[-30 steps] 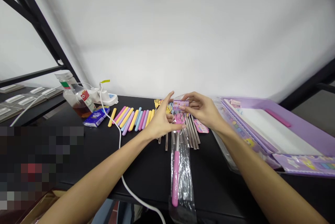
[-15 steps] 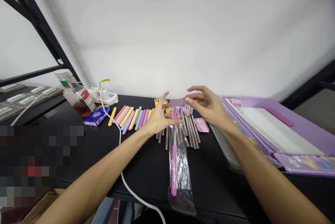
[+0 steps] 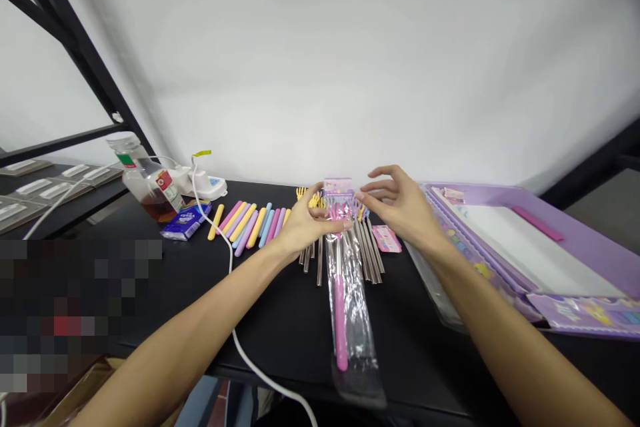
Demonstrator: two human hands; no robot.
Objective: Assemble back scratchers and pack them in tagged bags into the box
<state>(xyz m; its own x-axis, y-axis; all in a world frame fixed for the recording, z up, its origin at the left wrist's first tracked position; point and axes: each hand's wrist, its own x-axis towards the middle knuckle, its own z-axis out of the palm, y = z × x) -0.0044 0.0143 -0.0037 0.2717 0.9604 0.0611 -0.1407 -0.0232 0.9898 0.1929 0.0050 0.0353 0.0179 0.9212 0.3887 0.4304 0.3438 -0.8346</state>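
Observation:
My left hand [image 3: 303,224] is closed on the upper part of a pink back scratcher [image 3: 341,324] inside a clear plastic bag [image 3: 357,340]. A small printed card [image 3: 338,187] shows at the bag's top. Just right of the card, my right hand [image 3: 395,200] is open, fingers curved and apart, holding nothing. Behind and beside the bag lie several metal rods [image 3: 370,254] with small yellow and purple hand-shaped heads, partly hidden. A pink card packet [image 3: 387,238] rests right of the rods.
Several pastel handles [image 3: 249,227] lie to the left, crossed by a white cable [image 3: 233,320]. Further left are a blue tissue pack [image 3: 186,222], a bottle of brown liquid [image 3: 145,177] and a power strip [image 3: 210,186]. A purple case [image 3: 590,240] stands at right.
My right hand has drawn back to the right from the card. The card now faces me more upright, and the bagged back scratcher's lower end has shifted slightly right.

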